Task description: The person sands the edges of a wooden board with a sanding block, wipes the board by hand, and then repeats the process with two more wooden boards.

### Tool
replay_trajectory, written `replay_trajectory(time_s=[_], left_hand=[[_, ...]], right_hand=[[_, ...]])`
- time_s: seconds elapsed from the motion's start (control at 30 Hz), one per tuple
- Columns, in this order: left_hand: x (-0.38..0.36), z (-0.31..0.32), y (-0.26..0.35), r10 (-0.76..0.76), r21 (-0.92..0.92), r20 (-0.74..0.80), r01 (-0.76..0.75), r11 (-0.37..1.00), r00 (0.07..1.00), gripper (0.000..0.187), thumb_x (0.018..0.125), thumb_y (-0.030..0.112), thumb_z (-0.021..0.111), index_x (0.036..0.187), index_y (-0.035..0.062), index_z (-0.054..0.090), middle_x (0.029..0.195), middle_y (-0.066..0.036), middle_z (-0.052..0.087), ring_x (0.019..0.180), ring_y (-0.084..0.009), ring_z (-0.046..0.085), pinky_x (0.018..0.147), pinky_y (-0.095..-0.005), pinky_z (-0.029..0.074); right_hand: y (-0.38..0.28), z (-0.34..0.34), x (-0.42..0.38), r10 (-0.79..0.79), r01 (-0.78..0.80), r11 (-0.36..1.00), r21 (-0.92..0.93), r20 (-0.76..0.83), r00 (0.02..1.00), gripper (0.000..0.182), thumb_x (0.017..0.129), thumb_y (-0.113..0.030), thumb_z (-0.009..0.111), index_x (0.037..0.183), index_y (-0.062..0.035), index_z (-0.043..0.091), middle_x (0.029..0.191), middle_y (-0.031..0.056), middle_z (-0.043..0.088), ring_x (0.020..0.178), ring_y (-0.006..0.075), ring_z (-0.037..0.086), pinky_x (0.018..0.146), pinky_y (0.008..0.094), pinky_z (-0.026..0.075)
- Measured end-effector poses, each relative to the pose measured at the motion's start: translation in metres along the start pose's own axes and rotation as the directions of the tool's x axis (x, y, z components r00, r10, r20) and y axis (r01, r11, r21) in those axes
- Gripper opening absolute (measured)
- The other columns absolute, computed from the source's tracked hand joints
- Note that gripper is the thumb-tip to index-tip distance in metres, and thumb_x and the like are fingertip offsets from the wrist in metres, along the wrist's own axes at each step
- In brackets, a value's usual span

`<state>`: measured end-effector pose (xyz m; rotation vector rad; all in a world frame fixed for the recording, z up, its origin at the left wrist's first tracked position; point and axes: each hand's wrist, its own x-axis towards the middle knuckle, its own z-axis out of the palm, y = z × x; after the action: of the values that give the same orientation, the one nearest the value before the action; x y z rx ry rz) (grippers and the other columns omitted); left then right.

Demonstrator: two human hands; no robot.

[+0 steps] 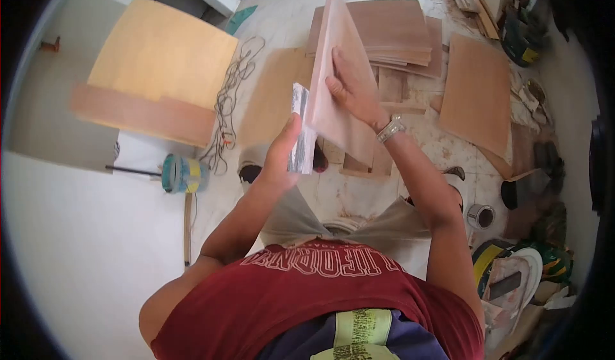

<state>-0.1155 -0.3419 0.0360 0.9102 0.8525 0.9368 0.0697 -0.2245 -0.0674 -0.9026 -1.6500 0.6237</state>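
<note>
A thin plywood sheet (336,52) stands tilted on edge in front of me. My right hand (349,91) lies flat on its face, fingers spread, holding it up; a watch is on that wrist. My left hand (282,155) grips a small grey-white block (301,129) and presses it against the sheet's near edge.
A stack of plywood sheets (397,30) lies on the floor behind, with another sheet (477,94) to the right. A large yellow board (160,52) and a tangled cord (230,97) are at left. A tape roll (182,173) and a small can (480,216) sit nearby.
</note>
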Motion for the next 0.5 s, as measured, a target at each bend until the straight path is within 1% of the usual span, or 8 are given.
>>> replay_trajectory(time_s=[0.1, 0.13, 0.17, 0.23, 0.3, 0.37, 0.43, 0.5], left_hand=[[0.069, 0.014, 0.016, 0.044, -0.028, -0.048, -0.046, 0.999, 0.998, 0.058, 0.104, 0.048, 0.048, 0.141, 0.0036, 0.050, 0.128, -0.010, 0.063, 0.110, -0.0220, 0.064, 0.098, -0.0371, 0.050], [0.097, 0.021, 0.026, 0.057, 0.073, -0.050, -0.054, 0.996, 0.997, 0.060, 0.103, 0.050, 0.049, 0.139, 0.0023, 0.051, 0.126, -0.011, 0.064, 0.108, -0.0225, 0.065, 0.096, -0.0373, 0.051], [0.130, 0.028, 0.039, 0.072, 0.170, -0.046, -0.063, 0.983, 0.996, 0.062, 0.102, 0.052, 0.049, 0.138, 0.0010, 0.053, 0.123, -0.013, 0.065, 0.106, -0.0229, 0.066, 0.095, -0.0375, 0.052], [0.227, 0.016, 0.052, 0.174, 0.178, 0.100, -0.190, 0.966, 0.980, 0.061, 0.100, 0.055, 0.052, 0.126, 0.0003, 0.061, 0.111, -0.016, 0.068, 0.101, -0.0243, 0.067, 0.090, -0.0377, 0.054], [0.316, 0.005, 0.071, 0.202, 0.282, 0.133, -0.232, 0.931, 0.970, 0.062, 0.097, 0.059, 0.052, 0.113, 0.0014, 0.067, 0.098, -0.017, 0.070, 0.093, -0.0256, 0.067, 0.082, -0.0386, 0.054], [0.391, -0.016, 0.085, 0.122, 0.328, 0.132, -0.159, 0.931, 0.984, 0.063, 0.095, 0.062, 0.052, 0.106, 0.0024, 0.068, 0.094, -0.017, 0.069, 0.088, -0.0258, 0.065, 0.078, -0.0388, 0.053], [0.390, -0.010, 0.088, 0.108, 0.331, 0.123, -0.144, 0.933, 0.986, 0.064, 0.094, 0.063, 0.053, 0.106, 0.0022, 0.069, 0.093, -0.017, 0.069, 0.087, -0.0259, 0.065, 0.079, -0.0392, 0.053], [0.352, -0.006, 0.078, 0.091, 0.300, 0.089, -0.114, 0.947, 0.992, 0.064, 0.094, 0.063, 0.054, 0.109, 0.0023, 0.068, 0.094, -0.016, 0.069, 0.088, -0.0261, 0.065, 0.080, -0.0395, 0.052]], right_hand=[[0.002, 0.000, 0.000, -0.004, 0.003, 0.998, -0.055, -0.025, 1.000, 0.076, 0.104, -0.048, 0.045, 0.154, 0.0058, 0.027, 0.159, 0.0273, 0.028, 0.149, 0.0371, 0.027, 0.122, 0.0407, 0.021], [0.000, 0.000, -0.002, -0.007, 0.004, 0.997, -0.073, -0.037, 0.999, 0.075, 0.105, -0.048, 0.044, 0.155, 0.0045, 0.027, 0.160, 0.0257, 0.029, 0.149, 0.0356, 0.029, 0.122, 0.0398, 0.022], [-0.004, -0.002, -0.002, 0.022, -0.024, 0.996, -0.088, -0.013, 1.000, 0.076, 0.105, -0.049, 0.042, 0.155, 0.0047, 0.024, 0.161, 0.0261, 0.027, 0.149, 0.0370, 0.027, 0.123, 0.0408, 0.020], [-0.005, -0.004, -0.003, 0.039, -0.039, 0.999, -0.031, 0.006, 0.999, 0.078, 0.104, -0.050, 0.043, 0.154, 0.0077, 0.024, 0.161, 0.0288, 0.023, 0.150, 0.0387, 0.022, 0.123, 0.0426, 0.018], [0.000, 0.000, -0.003, 0.001, -0.002, 0.999, 0.038, 0.010, 1.000, 0.081, 0.104, -0.052, 0.043, 0.153, 0.0096, 0.025, 0.161, 0.0297, 0.020, 0.152, 0.0388, 0.018, 0.123, 0.0435, 0.017], [0.000, -0.001, -0.002, 0.002, -0.002, 0.999, 0.035, -0.002, 1.000, 0.081, 0.103, -0.052, 0.043, 0.153, 0.0100, 0.025, 0.160, 0.0303, 0.022, 0.151, 0.0393, 0.020, 0.123, 0.0436, 0.017], [-0.010, -0.005, -0.002, 0.010, -0.010, 1.000, -0.003, 0.011, 1.000, 0.081, 0.103, -0.052, 0.043, 0.152, 0.0105, 0.026, 0.159, 0.0310, 0.024, 0.150, 0.0399, 0.022, 0.123, 0.0434, 0.017], [-0.020, -0.015, -0.002, 0.040, -0.036, 0.997, -0.072, 0.051, 0.998, 0.080, 0.103, -0.051, 0.043, 0.151, 0.0112, 0.027, 0.158, 0.0316, 0.027, 0.149, 0.0405, 0.025, 0.123, 0.0430, 0.018]])
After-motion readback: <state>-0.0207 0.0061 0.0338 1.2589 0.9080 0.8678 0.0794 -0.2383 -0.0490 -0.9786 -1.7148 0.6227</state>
